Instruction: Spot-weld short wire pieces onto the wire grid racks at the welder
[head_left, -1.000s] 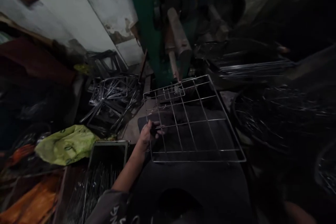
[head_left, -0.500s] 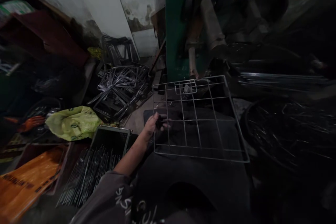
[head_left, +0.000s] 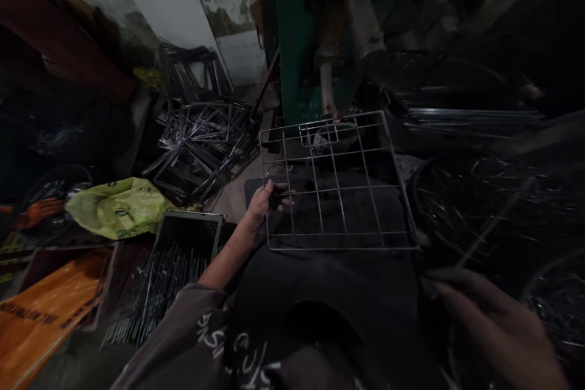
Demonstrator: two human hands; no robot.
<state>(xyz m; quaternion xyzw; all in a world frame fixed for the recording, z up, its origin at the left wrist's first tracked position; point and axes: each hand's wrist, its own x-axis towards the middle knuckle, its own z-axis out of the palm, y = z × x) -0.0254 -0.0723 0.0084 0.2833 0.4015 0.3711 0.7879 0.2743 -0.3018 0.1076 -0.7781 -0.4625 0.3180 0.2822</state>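
Note:
My left hand (head_left: 269, 200) is closed round the left edge of a wire rack (head_left: 338, 189), a rectangular metal grid with a small wire loop near its far edge. The rack is held tilted above my dark-clothed lap, its far edge close to the machine's lower part. At the lower right, my right hand (head_left: 489, 317) is blurred, its thumb and fingers pinched together near the rack's near right corner. A thin wire rod (head_left: 498, 219) slants up and away from those fingers, smeared by motion.
A green machine (head_left: 295, 42) with a thick bar stands ahead. Wire frames (head_left: 196, 140) are heaped ahead left. Near my left arm, metal rods (head_left: 150, 292) fill a crate; a yellow-green sack (head_left: 119, 210) lies beyond. Round containers (head_left: 457, 195) of wire pieces stand right. An orange glove (head_left: 39, 213) shows far left.
My right hand has come into view at the lower right with a thin wire rod. The left hand still grips the rack; the view has shifted slightly.

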